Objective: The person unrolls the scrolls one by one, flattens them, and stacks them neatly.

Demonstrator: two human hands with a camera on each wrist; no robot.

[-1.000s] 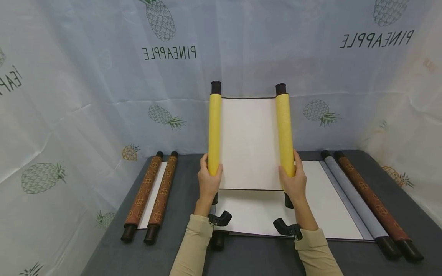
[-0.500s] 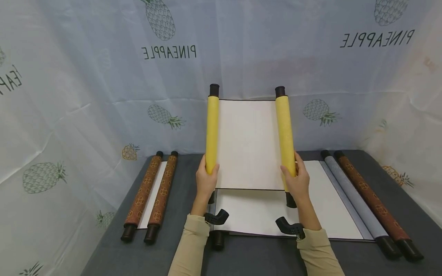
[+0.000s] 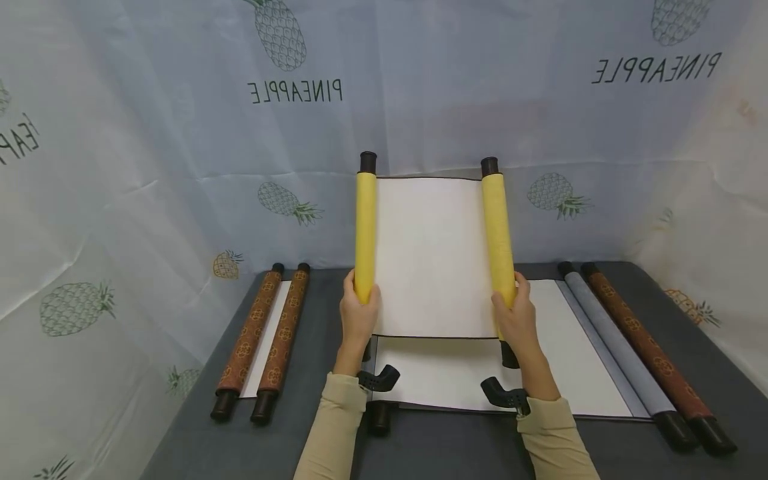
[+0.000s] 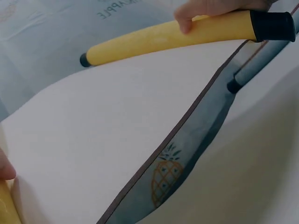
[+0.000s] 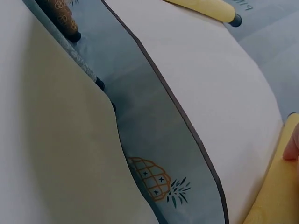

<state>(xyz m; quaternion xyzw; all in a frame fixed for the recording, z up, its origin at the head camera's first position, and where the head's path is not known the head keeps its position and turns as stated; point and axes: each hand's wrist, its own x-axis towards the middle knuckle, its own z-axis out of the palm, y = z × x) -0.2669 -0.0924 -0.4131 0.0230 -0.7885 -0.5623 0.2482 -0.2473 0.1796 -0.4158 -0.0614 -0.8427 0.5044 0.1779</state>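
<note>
I hold a yellow scroll upright above the table, its white sheet [image 3: 432, 257] stretched between two yellow rollers with dark end caps. My left hand [image 3: 358, 315] grips the lower end of the left roller [image 3: 365, 233]. My right hand [image 3: 515, 319] grips the lower end of the right roller [image 3: 498, 233]. The left wrist view shows the white sheet [image 4: 103, 121] and the far yellow roller [image 4: 168, 37] with fingers of the other hand on it. The right wrist view shows the sheet [image 5: 210, 79] and a fingertip [image 5: 292, 147] on yellow.
Under the held scroll a wide scroll [image 3: 570, 373] lies unrolled on the dark table [image 3: 180, 440], with grey and brown rollers [image 3: 630, 347] at its right. A small brown-patterned scroll [image 3: 264, 340] lies at the left. A pineapple-print cloth [image 3: 180, 133] hangs behind and at both sides.
The rollers have moved slightly apart, so a little more white sheet shows. The scroll has sunk a little, and both hands keep their grip.
</note>
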